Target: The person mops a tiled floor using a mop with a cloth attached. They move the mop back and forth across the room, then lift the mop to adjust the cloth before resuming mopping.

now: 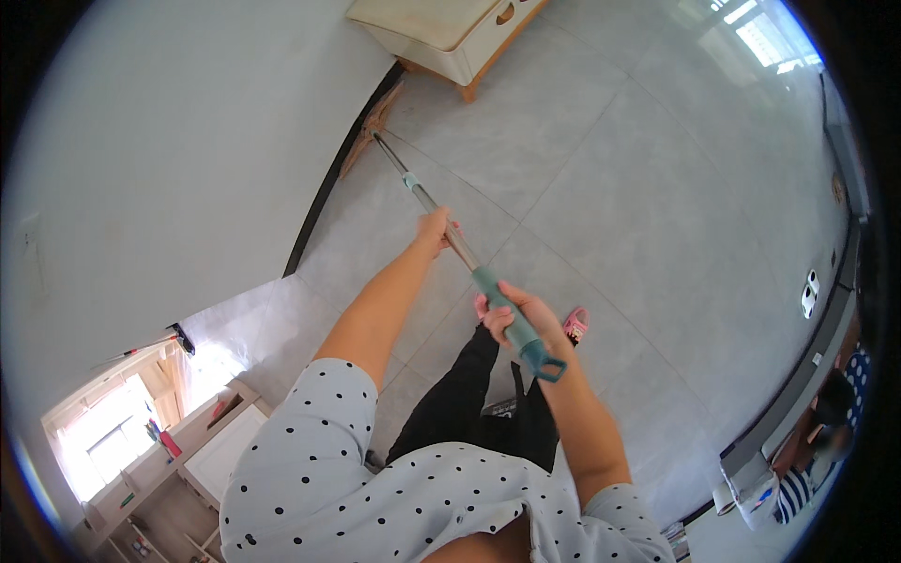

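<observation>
Both of my hands are closed around a long mop [464, 250] with a metal pole and a green grip. My left hand [435, 231] wraps the metal pole partway down. Nearer to me, my right hand [514, 313] holds the green grip, just above its looped end cap. The brownish flat mop head [371, 129] lies on the floor at the far left, along the dark baseboard [324, 192] of the white wall. Its pole slants from the head back toward my body.
A cream cabinet [460, 52] on wooden legs stands just beyond the mop head. Grey tiles [648, 216] cover the floor. My feet, in pink shoes [576, 325], are below my hands. White slippers [810, 293] lie at right. Shelving [150, 497] stands at lower left.
</observation>
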